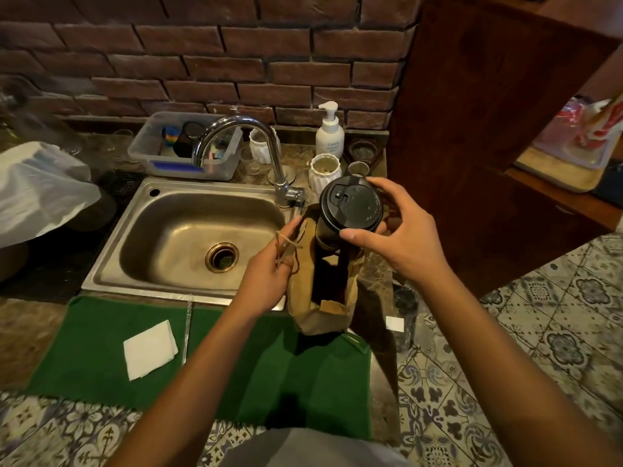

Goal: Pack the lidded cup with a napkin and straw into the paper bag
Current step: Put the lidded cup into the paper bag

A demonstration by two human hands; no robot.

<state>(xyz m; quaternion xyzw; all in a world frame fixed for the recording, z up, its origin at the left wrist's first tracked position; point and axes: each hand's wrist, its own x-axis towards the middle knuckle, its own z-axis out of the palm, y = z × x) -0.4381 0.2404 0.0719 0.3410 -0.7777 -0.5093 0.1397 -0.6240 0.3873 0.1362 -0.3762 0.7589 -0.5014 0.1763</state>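
Sink (pixel 188 230) steel filled the middle of the surface (pixel 33 335), with a green mat (pixel 269 372) spread in front of it. On the mat's far right corner stood the paper bag (pixel 323 298), its mouth open. My left hand (pixel 269 278) pinched the bag's string handle, holding that side up. My right hand (pixel 401 237) gripped the black-lidded cup (pixel 350 210) by its rim, fingers curled around it, directly over the bag's opening. Left on the mat lay the folded napkin (pixel 150 350) and, just beside it, the straw (pixel 187 328).
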